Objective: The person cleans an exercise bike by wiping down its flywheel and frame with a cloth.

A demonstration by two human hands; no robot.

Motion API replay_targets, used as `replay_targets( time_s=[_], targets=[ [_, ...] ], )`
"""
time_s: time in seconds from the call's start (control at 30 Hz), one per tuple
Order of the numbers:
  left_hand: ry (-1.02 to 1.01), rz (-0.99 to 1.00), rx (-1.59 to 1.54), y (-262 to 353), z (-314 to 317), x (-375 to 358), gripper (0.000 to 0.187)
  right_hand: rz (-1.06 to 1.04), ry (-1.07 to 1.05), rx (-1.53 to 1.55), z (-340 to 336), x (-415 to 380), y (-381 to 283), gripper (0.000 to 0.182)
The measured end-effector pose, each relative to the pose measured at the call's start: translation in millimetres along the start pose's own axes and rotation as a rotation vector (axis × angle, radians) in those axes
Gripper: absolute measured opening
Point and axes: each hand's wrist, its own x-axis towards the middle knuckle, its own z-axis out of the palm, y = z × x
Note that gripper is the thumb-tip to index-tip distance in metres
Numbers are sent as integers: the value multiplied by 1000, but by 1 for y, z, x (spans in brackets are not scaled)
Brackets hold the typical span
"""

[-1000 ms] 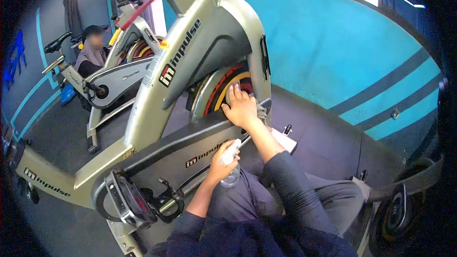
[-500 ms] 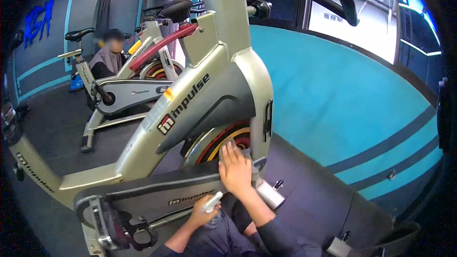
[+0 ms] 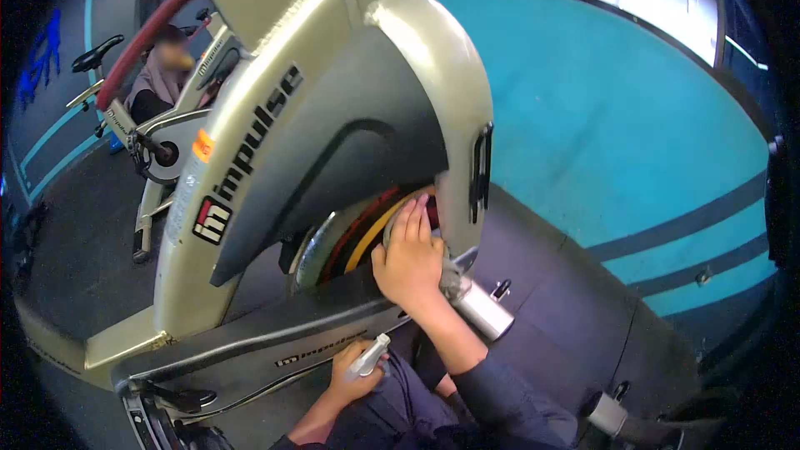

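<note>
An Impulse exercise bike [image 3: 325, 117] with a silver frame and dark grey cover fills the middle. My right hand [image 3: 410, 262] presses a grey cloth [image 3: 451, 282], partly hidden under the palm, against the flywheel [image 3: 350, 237] near the front fork. My left hand [image 3: 354, 375] is wrapped round a spray bottle [image 3: 368, 357] with a white and grey trigger head, low in front of the long chain guard [image 3: 308, 342]. The bottle's body is mostly hidden by the hand.
A co-worker [image 3: 162, 71] is low behind a second bike [image 3: 154, 146] at the upper left. The bike's front foot [image 3: 487, 310] juts out to the right of my right hand. Another bike's foot [image 3: 607, 413] is at the lower right. A blue wall [image 3: 608, 125] stands beyond.
My view has moved closer to the bike and tilted down. My right hand remains at the flywheel, with more of the cloth showing beside it. The left hand still holds the bottle.
</note>
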Motion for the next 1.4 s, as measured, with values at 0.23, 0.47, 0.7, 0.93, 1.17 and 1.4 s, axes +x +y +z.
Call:
replay_targets(
  time_s=[0.23, 0.47, 0.7, 0.93, 1.17, 1.4],
  targets=[
    [-7, -90, -116, -9, 4, -1, 33, 56, 21, 86, 1, -3, 3, 84],
    [-182, 49, -120, 63, -17, 34, 43, -220, 123, 126, -5, -34, -17, 68],
    [-299, -202, -582, 79, -15, 42, 57, -211, -174, 194, -18, -24, 0, 68],
    [-280, -138, -544, 84, -30, 23, 56, -255, -123, 266, -20, -23, 14, 65],
    [-49, 68, -57, 73, -29, 21, 37, -198, 148, 138, -8, -29, 1, 59],
    [58, -55, -224, 34, -17, 15, 37, -51, 101, 89, 1, -3, -1, 70]
  ],
)
